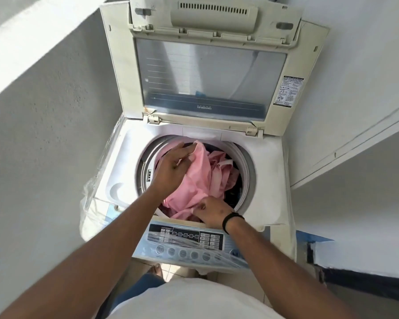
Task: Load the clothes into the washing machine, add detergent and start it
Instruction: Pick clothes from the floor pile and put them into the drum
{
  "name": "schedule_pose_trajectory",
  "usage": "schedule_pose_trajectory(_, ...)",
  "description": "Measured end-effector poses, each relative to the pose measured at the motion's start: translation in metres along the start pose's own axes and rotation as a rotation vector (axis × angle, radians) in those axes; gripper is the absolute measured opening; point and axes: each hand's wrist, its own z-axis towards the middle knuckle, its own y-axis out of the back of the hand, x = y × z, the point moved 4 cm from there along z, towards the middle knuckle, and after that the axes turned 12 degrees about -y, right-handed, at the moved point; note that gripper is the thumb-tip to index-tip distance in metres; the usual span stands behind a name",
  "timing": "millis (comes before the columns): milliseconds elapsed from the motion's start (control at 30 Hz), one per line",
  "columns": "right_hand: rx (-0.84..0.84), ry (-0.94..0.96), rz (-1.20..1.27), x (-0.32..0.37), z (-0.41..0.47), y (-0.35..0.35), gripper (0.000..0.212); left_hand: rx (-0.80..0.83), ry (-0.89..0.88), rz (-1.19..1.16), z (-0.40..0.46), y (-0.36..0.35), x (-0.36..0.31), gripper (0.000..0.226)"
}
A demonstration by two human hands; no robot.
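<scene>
1. Pink cloth (195,180) fills most of the round drum mouth of the top-loading washing machine (268,180), heaped over darker garments (234,194) that show at the right side of the drum.
2. The left hand (173,165) reaches in from the drum's left side, its fingers curled and pinching an upper fold of the pink cloth near the back of the opening.
3. The right hand (211,211) lies at the near edge of the drum, fingers bent down into the cloth and gripping its lower part; a black band (232,218) circles that wrist.
4. The machine's lid (203,72) stands folded upright behind the opening, with a tinted window and a label sticker on its right frame.
5. The control panel (189,241) sits at the near edge of the machine, with a row of round buttons under clear plastic film.
6. Clear plastic wrap (95,185) hangs crumpled along the machine's left side.
7. Rough grey wall (44,134) closes in on the left, crossed by a band of sunlight in the upper corner; a white wall and a pale slanting ledge (355,143) stand to the right.
8. Pale tiled floor (171,269) shows just below the panel, by the person's white shirt and a bare foot.
</scene>
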Motion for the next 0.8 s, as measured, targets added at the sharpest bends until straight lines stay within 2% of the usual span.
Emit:
schedule_pose_trajectory(67,-0.146,-0.054,0.132,-0.004,-0.004,0.014,0.029,0.026,-0.240,0.274,0.010,-0.014,-0.004,0.038)
schedule_pose_trajectory(100,-0.216,-0.067,0.154,-0.006,-0.006,0.022,0.029,0.116,-0.277,0.415,0.007,-0.023,0.004,0.043)
schedule_pose_trajectory(133,-0.283,-0.079,0.156,-0.007,-0.008,0.031,0.029,0.286,-0.227,0.505,0.000,-0.033,0.016,0.045)
schedule_pose_trajectory(167,-0.338,-0.089,0.152,-0.009,-0.010,0.039,0.026,0.511,-0.104,0.540,-0.011,-0.041,0.031,0.043)
schedule_pose_trajectory(233,-0.390,-0.093,0.149,-0.012,-0.011,0.049,0.020,1.085,0.203,0.574,-0.048,-0.054,0.048,0.035)
schedule_pose_trajectory(267,-0.392,-0.092,0.133,-0.014,-0.011,0.050,0.028,1.259,0.317,0.580,-0.064,-0.053,0.051,0.035)
schedule_pose_trajectory(300,-0.368,-0.080,0.115,-0.015,-0.010,0.050,0.038,1.286,0.379,0.587,-0.072,-0.049,0.053,0.036)
schedule_pose_trajectory(333,-0.328,-0.070,0.096,-0.015,-0.010,0.046,0.044,1.189,0.425,0.543,-0.075,-0.042,0.056,0.036)
schedule_pose_trajectory(433,-0.174,-0.043,0.014,-0.014,-0.007,0.025,0.052,0.690,0.399,0.386,-0.070,-0.013,0.056,0.048)
schedule_pose_trajectory(533,-0.084,-0.025,0.059,-0.007,-0.018,-0.001,0.047,0.409,0.318,0.335,-0.083,0.017,0.048,0.045)
schedule_pose_trajectory(633,-0.234,0.013,-0.029,0.000,-0.040,-0.016,0.040,0.435,0.146,0.531,-0.108,0.035,0.041,0.036)
schedule_pose_trajectory(700,-0.454,0.023,-0.093,0.003,-0.062,-0.023,0.046,0.507,-0.038,0.667,-0.121,0.040,0.031,0.038)
schedule_pose_trajectory(800,-0.698,0.057,-0.063,0.004,-0.092,-0.035,0.041,0.530,-0.167,0.630,-0.125,0.047,0.020,0.045)
